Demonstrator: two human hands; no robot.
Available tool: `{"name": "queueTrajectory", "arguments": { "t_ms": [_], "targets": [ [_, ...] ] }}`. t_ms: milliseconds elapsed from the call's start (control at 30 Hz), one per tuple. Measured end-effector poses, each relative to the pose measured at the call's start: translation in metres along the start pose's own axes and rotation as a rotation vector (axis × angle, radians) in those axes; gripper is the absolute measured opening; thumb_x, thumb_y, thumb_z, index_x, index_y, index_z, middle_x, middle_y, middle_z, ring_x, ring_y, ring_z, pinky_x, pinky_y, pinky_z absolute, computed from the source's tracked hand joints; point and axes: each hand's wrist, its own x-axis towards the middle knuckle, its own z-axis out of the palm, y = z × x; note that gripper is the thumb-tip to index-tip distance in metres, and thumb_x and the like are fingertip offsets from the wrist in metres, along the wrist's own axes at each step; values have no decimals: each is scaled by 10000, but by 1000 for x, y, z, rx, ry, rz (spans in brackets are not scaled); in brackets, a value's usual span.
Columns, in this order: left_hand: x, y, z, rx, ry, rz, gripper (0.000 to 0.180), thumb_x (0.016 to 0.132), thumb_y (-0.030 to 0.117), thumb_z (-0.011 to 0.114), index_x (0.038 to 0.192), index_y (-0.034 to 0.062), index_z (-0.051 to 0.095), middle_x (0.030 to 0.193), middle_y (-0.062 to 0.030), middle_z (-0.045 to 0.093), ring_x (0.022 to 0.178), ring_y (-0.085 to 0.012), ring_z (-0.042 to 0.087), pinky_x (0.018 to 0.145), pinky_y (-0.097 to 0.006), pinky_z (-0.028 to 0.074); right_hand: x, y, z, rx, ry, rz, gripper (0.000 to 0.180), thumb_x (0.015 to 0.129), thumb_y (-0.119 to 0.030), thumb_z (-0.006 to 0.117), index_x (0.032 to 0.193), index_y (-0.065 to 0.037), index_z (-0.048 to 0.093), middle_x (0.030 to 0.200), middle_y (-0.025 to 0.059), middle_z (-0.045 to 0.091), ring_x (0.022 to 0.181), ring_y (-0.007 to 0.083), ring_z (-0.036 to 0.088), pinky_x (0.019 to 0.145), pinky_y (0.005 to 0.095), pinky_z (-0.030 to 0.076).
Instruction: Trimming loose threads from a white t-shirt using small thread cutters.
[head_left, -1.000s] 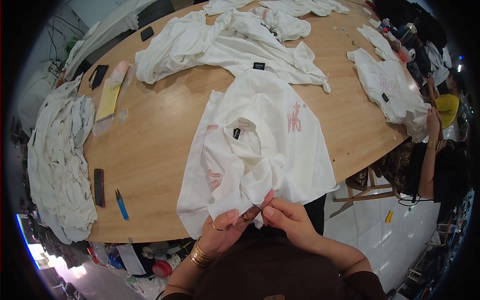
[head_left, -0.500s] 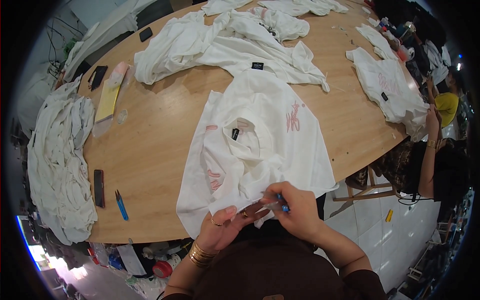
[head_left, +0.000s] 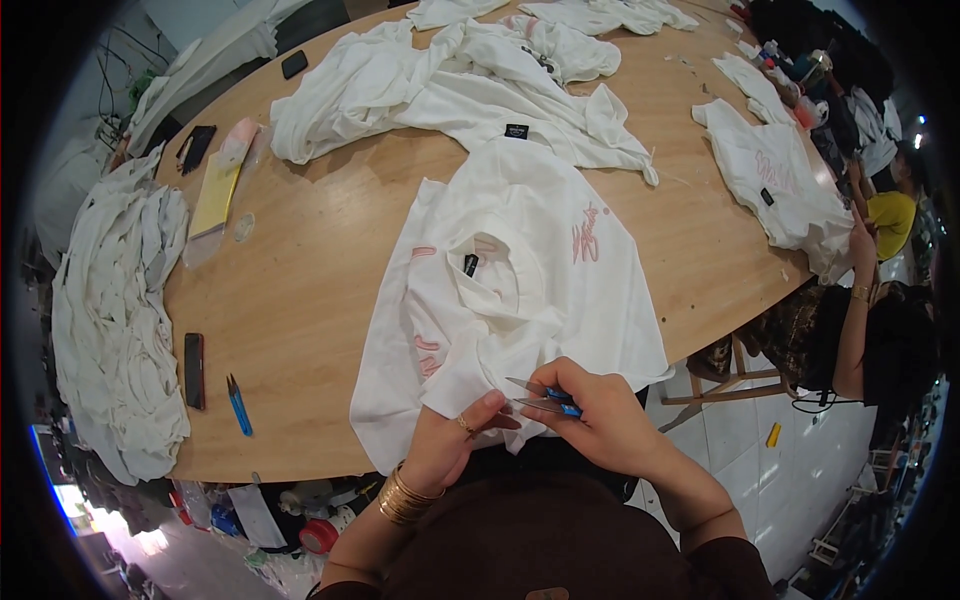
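Here at six o'clock the left hand (head_left: pixel 450 437) pinches the edge of the white, pink-embroidered shirt (head_left: pixel 605 320) spread over the near side of the wooden table (head_left: pixel 290 320), while at five the right hand (head_left: pixel 607 425) grips blue-handled thread snips (head_left: pixel 568 409), blades parted toward nine, another pair (head_left: pixel 239 408) lying at eight.

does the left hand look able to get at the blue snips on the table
Probably yes, once the left hand lets go of the shirt: past the shirt's edge, nothing seems to block the way to the snips.
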Motion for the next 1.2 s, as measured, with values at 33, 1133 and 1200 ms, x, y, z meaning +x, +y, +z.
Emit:
{"name": "queueTrajectory", "arguments": {
  "t_ms": [33, 1133, 1200],
  "targets": [
    [0, 1, 0, 89, 20, 89, 331, 859, 113, 597, 1147, -7, 487, 997, -76, 583, 862, -168, 582, 775, -339, 528, 0, 0, -2, -1, -1, -1, 257, 781, -94, 635, 988, -68, 485, 745, 104, 599, 661, 289, 614, 552, 336, 465],
    [-12, 10, 13, -51, 30, 137, 104, 887, 95, 512, 837, 4, 508, 1066, -174, 579, 1062, -375, 556, 879, -465, 490, -16, -12, 15, 391, -112, 277, 364, 981, -305, 325, 920, -38, 564, 618, -5, 391, 591, 94, 357, 584, 234, 344],
    [-12, 11, 14, -50, 29, 139, 104, 886, 98, 514, 836, 7, 508, 1065, -174, 580, 1062, -373, 556, 873, -461, 494, -16, -11, 15, 380, -113, 275, 366, 981, -303, 325, 920, -37, 567, 613, -7, 384, 587, 91, 351, 579, 233, 340]
  ]
}}
